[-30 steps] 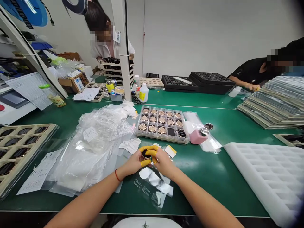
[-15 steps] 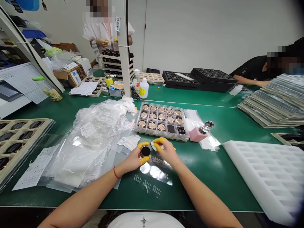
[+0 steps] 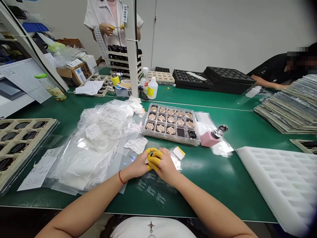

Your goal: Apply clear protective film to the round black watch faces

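My left hand (image 3: 138, 165) and my right hand (image 3: 164, 165) meet over the green table, fingertips in yellow finger cots. Together they cover a small round dark part, which is almost wholly hidden between the fingers. Under them lies a clear printed film sheet (image 3: 155, 191). Just beyond stands a clear tray (image 3: 195, 140) of gold round pieces, with one dark piece (image 3: 192, 135) in its front row. A small white and yellow tab (image 3: 178, 152) lies to the right of my right hand.
Crumpled plastic bags (image 3: 99, 138) lie left of my hands. A pink dispenser bottle (image 3: 210, 138), a white foam tray (image 3: 279, 178) and stacked sheets (image 3: 289, 109) are on the right. A beige tray (image 3: 15, 158) sits far left. Two other people work across the table.
My right hand has come back onto the round dark part held by my left hand, covering it. The view has tilted slightly.
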### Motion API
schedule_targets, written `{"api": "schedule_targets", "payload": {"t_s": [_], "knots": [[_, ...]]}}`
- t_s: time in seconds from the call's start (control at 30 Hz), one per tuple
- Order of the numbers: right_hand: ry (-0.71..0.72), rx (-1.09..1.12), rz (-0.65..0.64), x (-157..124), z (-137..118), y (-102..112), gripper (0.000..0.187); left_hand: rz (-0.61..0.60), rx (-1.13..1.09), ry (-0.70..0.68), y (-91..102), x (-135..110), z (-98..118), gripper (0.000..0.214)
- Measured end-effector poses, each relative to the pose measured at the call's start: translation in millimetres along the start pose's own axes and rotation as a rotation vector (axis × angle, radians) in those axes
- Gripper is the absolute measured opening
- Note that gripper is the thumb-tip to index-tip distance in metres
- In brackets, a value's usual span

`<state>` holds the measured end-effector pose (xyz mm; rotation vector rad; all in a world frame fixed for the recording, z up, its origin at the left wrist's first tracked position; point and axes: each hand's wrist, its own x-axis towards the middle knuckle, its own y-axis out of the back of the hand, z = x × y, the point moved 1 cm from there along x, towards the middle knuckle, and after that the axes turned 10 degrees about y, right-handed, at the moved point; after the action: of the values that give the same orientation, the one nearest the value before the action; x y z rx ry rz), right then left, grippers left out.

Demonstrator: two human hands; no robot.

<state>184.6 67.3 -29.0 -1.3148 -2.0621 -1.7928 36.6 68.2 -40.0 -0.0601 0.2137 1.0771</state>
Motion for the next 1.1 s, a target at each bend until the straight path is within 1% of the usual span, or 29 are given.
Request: {"api": "schedule_targets", "payload": {"t_s": [0.1,0.17,0.27,0.33,0.37,0.43,0.53,0.6,0.7,0.77,0.9,0.93,1.0,1.1], "knots": [[-0.049,-0.060,0.102,-2.1,10.0,-2.4,0.017,-0.032,-0.113,0.056,-2.8,0.2,-3.3,0.045],[-0.067,-0.058,0.104,-5.3,13.7,-0.9,0.018,-0.018,-0.182,0.080,-1.9,0.7,-6.0,0.049],[-0.027,-0.027,-0.017,-9.4,8.0,-1.8,0.020,0.036,-0.142,0.043,2.6,1.9,-7.2,0.049],[-0.026,-0.015,-0.088,-9.8,4.3,-4.7,0.023,0.038,-0.081,0.011,4.6,2.8,-6.6,0.047],[-0.048,-0.015,-0.103,-9.1,4.8,-6.2,0.023,0.026,-0.065,0.007,4.5,3.3,-6.4,0.046],[-0.120,-0.023,-0.091,-6.1,11.9,-8.0,0.023,-0.003,-0.073,0.026,2.7,4.5,-7.0,0.045],[-0.210,-0.053,-0.045,-1.2,31.0,-5.7,0.024,-0.014,-0.133,0.081,-1.8,5.3,-8.3,0.048],[-0.278,-0.090,-0.018,-0.7,43.1,0.5,0.022,0.023,-0.165,0.096,-2.7,4.6,-7.1,0.049],[-0.428,-0.099,0.016,-5.7,54.3,16.2,0.025,0.052,-0.186,0.098,1.0,3.1,-3.0,0.048],[-0.538,0.012,0.014,-10.9,57.3,27.3,0.025,0.061,-0.186,0.082,5.5,2.9,-1.0,0.046],[-0.740,0.376,-0.059,-17.1,55.8,39.7,0.020,0.096,-0.195,0.016,12.7,4.9,-3.0,0.045],[-0.764,0.440,-0.077,-17.1,54.1,40.3,0.019,0.096,-0.200,0.011,13.5,5.3,-4.1,0.045],[-0.767,0.516,-0.102,-16.0,50.0,40.1,0.017,0.094,-0.204,0.008,14.2,5.7,-5.6,0.045],[-0.733,0.540,-0.093,-13.4,43.8,40.4,0.014,0.104,-0.186,0.009,14.6,5.4,-4.9,0.047]]}}
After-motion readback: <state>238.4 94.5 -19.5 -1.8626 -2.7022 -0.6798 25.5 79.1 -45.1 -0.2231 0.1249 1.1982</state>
